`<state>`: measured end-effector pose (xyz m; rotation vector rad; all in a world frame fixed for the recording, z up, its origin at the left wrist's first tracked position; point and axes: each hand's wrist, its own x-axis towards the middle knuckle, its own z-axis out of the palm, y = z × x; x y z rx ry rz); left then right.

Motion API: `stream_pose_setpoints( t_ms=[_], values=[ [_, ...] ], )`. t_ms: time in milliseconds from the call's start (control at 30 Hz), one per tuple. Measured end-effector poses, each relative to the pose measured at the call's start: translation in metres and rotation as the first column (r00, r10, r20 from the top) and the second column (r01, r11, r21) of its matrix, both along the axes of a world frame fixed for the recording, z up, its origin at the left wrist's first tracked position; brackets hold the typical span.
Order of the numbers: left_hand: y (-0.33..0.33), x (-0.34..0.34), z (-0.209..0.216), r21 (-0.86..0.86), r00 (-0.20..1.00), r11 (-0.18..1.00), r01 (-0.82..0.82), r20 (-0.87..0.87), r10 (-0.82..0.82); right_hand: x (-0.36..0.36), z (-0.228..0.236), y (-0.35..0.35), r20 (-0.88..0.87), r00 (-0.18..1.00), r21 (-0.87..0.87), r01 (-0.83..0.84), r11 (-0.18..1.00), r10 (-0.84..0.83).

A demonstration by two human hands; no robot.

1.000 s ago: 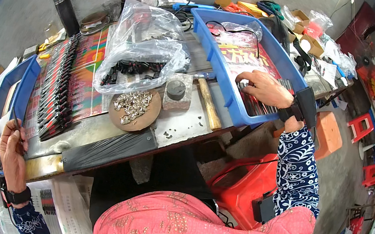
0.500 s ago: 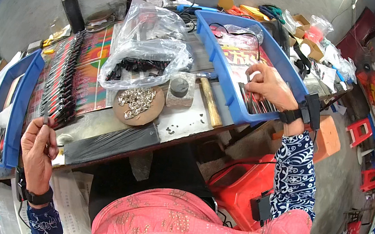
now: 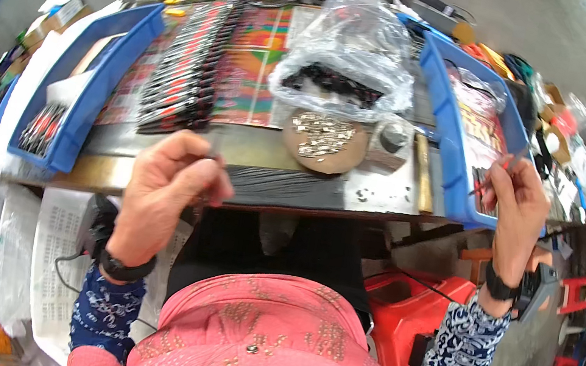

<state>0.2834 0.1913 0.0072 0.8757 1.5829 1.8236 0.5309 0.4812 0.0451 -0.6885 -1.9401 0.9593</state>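
Both hands pinch parts: left hand (image 3: 168, 190) before the bench, right hand (image 3: 515, 207) over the blue bin (image 3: 446, 123).

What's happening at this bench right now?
A person sits at a cluttered workbench. The left hand is raised over the front edge, fingers pinched on something small and dark. The right hand holds a thin red-tipped piece by the right blue bin. A round dish of small metal parts and a plastic bag sit between them.
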Motion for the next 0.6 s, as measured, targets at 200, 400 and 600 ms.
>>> stream_pose_setpoints(
  t_ms=[200,400,600],
  values=[
    [0.0,0.015,-0.008,-0.009,0.997,1.0,0.012,0.072,-0.011,-0.036,-0.021,-0.073,-0.026,0.947,-0.237,-0.316,0.919,0.319],
    [-0.004,0.021,-0.012,-0.014,0.995,0.999,0.051,0.082,-0.049,-0.071,-0.042,-0.115,-0.072,0.834,-0.455,-0.516,0.726,0.547],
    [-0.004,0.027,-0.019,0.011,0.983,0.998,0.066,0.173,-0.066,-0.093,-0.056,-0.139,-0.17,0.718,-0.456,-0.664,0.592,0.675]
  ],
)
